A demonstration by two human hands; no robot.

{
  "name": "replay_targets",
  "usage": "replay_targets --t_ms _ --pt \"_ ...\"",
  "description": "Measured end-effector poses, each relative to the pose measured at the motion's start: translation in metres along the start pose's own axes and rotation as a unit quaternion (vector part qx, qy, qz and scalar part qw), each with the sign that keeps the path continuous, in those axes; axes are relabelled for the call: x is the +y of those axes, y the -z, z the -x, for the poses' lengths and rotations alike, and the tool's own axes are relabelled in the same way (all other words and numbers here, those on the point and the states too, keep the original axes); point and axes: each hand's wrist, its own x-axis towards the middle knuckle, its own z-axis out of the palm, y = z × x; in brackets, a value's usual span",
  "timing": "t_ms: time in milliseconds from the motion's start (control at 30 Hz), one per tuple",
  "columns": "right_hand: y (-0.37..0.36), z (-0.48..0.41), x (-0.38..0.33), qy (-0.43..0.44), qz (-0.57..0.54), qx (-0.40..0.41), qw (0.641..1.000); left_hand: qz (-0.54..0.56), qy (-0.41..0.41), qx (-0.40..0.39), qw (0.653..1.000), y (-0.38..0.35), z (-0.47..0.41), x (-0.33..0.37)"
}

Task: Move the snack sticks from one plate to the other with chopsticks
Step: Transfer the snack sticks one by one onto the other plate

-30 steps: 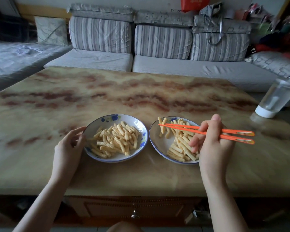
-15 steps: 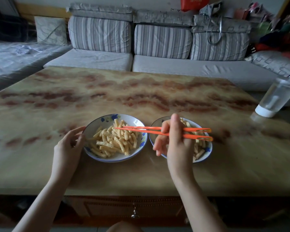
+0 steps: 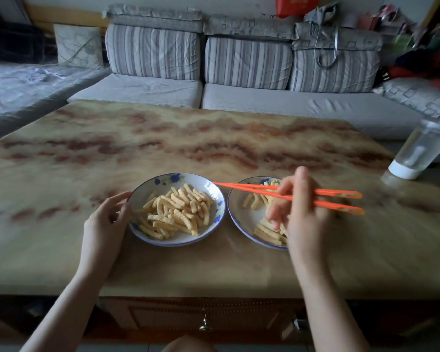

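Note:
Two white plates with blue flower rims sit side by side near the table's front edge. The left plate (image 3: 201, 184) holds a heap of yellow ridged snack sticks (image 3: 178, 212). The right plate (image 3: 235, 212) holds fewer snack sticks (image 3: 267, 235), partly hidden by my right hand (image 3: 302, 214). That hand grips a pair of orange chopsticks (image 3: 249, 188) pointing left. Their tips hover over the left plate's right rim, with nothing between them. My left hand (image 3: 104, 222) touches the left plate's left rim with curled fingers.
A clear bottle with a white base (image 3: 417, 153) stands at the table's right edge. A grey striped sofa (image 3: 239, 64) runs behind the marbled table (image 3: 163, 148). A drawer with a metal knob (image 3: 205, 326) sits under the front edge.
My right hand with the chopsticks swung left over the left plate, then drew back right above the right plate. The left hand and both plates stayed put.

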Motion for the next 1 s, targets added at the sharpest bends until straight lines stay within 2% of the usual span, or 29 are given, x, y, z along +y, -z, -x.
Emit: replay_targets --t_ms 167,633,1000 --pt "0.034 -0.011 -0.010 0.028 0.086 0.073 0.993 0.000 0.004 0.001 1.000 -0.001 -0.001 -0.001" --pt "0.024 -0.002 -0.006 0.045 0.190 0.029 0.980 0.001 0.002 -0.002 1.000 0.000 -0.001 0.001" --pt "0.023 -0.003 -0.005 0.018 0.162 0.089 0.983 0.008 0.003 0.000 1.000 0.000 -0.001 -0.001"
